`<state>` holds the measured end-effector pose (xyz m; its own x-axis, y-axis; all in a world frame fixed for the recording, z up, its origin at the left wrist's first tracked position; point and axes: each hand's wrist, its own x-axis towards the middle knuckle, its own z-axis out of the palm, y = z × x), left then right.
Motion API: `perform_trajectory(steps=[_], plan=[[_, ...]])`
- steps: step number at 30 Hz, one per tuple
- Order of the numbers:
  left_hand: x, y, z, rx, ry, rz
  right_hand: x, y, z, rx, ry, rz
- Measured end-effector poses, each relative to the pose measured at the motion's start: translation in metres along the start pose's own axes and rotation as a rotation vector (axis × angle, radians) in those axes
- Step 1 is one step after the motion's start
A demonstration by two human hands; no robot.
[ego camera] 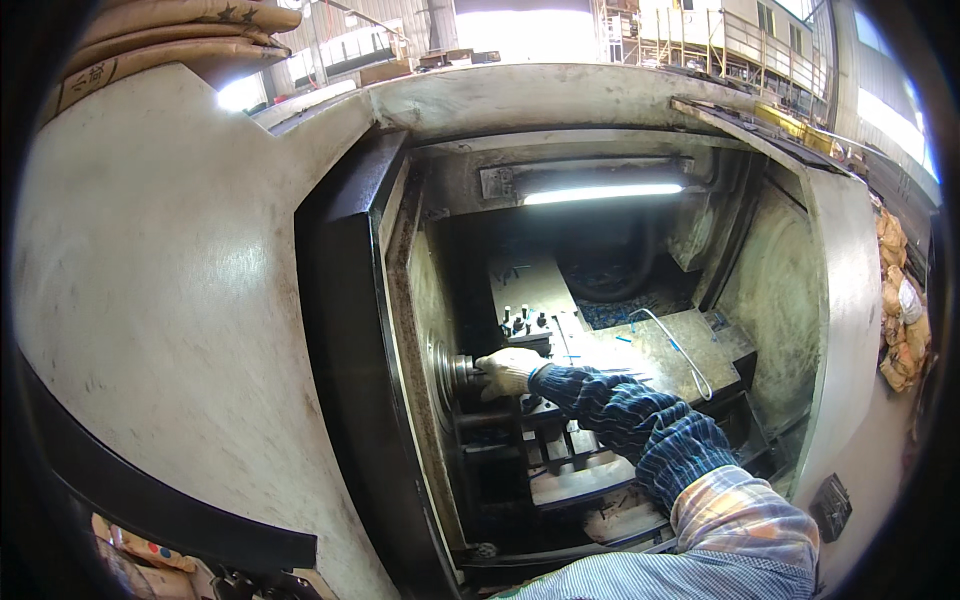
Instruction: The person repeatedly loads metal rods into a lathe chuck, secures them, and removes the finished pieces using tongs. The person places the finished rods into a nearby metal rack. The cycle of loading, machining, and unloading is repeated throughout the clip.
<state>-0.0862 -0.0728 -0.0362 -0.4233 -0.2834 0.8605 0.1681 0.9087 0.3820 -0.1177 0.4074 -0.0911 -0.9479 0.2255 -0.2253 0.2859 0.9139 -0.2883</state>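
Observation:
Inside a lathe's work chamber, my right hand (508,372) wears a pale knitted work glove and reaches to the spindle on the left wall. Its fingers and thumb close around a small, dark metal part (477,374) at the front of the collet chuck (460,369). The glove hides most of that part. Just behind the hand, a tool block (525,322) carries several upright bolts. A bent pale rod with a hooked end (679,352) lies on the flat metal slide cover (645,349), to the right of my forearm. My left hand is out of view.
A lit tube lamp (604,195) crosses the back of the chamber. Blue metal chips (622,311) lie around the slide. The dark door edge (337,300) stands left of the opening, the pale machine frame (836,300) right. Stacked sacks (180,37) sit at upper left.

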Motion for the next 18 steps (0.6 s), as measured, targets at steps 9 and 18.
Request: perform_trajectory(steps=[9, 18], plan=[[0.013, 0.017, -0.013, 0.036, -0.007, 0.173, 0.002, 0.005, 0.007, -0.008, 0.028, -0.002], [0.015, 0.024, -0.012, -0.084, 0.013, 0.184, -0.005, -0.002, 0.001, 0.015, 0.031, 0.042]])
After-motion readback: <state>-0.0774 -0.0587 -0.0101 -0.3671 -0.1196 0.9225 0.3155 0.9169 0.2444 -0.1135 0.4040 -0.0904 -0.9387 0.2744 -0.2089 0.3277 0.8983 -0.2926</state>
